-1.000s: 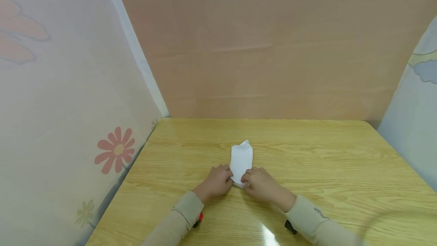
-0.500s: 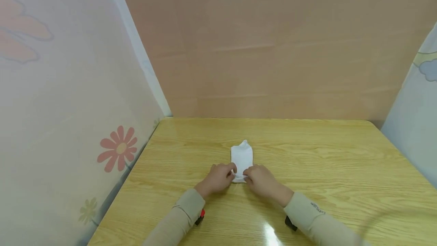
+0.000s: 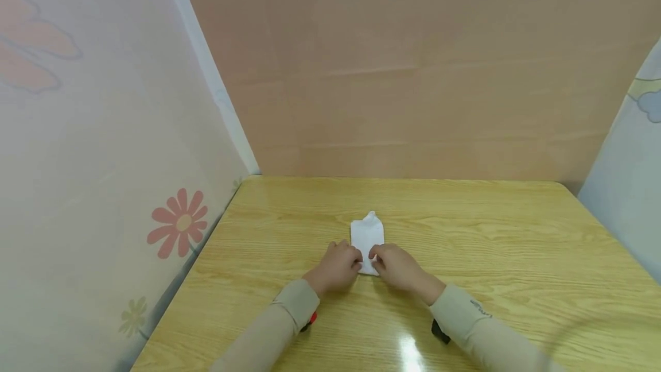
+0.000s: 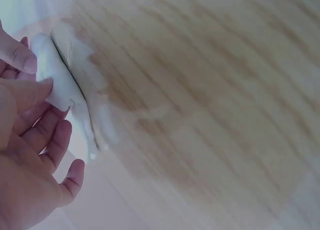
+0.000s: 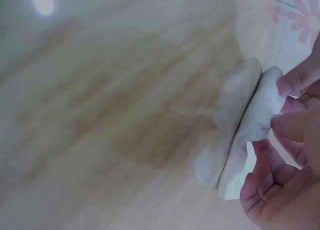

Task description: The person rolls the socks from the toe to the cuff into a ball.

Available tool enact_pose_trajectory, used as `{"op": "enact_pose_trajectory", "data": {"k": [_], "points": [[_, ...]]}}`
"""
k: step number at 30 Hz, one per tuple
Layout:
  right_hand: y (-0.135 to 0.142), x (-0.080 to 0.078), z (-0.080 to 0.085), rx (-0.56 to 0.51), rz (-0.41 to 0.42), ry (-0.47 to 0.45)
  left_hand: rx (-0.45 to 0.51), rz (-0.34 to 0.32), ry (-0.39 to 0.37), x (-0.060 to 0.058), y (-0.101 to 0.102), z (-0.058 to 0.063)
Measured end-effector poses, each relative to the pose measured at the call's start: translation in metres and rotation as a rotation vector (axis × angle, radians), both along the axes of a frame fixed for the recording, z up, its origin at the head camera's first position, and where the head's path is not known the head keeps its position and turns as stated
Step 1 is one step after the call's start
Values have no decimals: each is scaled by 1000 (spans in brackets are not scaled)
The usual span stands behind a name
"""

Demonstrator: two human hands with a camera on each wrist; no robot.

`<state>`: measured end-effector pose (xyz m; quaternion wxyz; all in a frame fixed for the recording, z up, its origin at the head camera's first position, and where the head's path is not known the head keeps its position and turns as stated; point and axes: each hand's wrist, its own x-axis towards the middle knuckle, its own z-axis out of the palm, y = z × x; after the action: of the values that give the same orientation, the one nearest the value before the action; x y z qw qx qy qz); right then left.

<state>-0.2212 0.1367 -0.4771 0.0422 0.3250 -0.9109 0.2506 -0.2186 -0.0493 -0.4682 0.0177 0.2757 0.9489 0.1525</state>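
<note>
A small white folded cloth [image 3: 365, 235] lies on the wooden table, with a pointed, bunched tip at its far end. My left hand [image 3: 338, 267] is at the near left corner, and its thumb and fingers pinch the rolled near edge. From the other side my right hand [image 3: 399, 268] pinches the same edge near the right corner. In the left wrist view the thick, rounded edge of the cloth [image 4: 62, 79] rises between thumb and fingers. The right wrist view has the cloth [image 5: 255, 115] between the right thumb and fingers. Fingertips under the cloth are partly hidden.
The wooden table [image 3: 490, 234] reaches back to a brown sheet [image 3: 413, 73]. A pale flowered sheet [image 3: 119, 131] hangs along the left side. Black devices [image 3: 440, 332] sit under the cuffs, the left one with a red part [image 3: 312, 318]. Light glares on the near tabletop.
The cloth's near edge has turned up and moved away from me, so the cloth looks shorter. Both hands have moved slightly forward, and the left has come closer to the right.
</note>
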Motion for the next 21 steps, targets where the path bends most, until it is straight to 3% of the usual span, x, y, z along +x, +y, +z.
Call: {"op": "enact_pose_trajectory", "data": {"k": [8,13,17,21], "points": [[2,-2,3,153,96,137,221,129,-134,-9,-2,-2],[3,-4,4,228,173,293,214,136,-149,-10,-2,0],[5,-5,4,223,169,260,152,119,-135,-9,1,0],[7,-6,4,207,136,140,99,116,-126,-7,1,1]]}}
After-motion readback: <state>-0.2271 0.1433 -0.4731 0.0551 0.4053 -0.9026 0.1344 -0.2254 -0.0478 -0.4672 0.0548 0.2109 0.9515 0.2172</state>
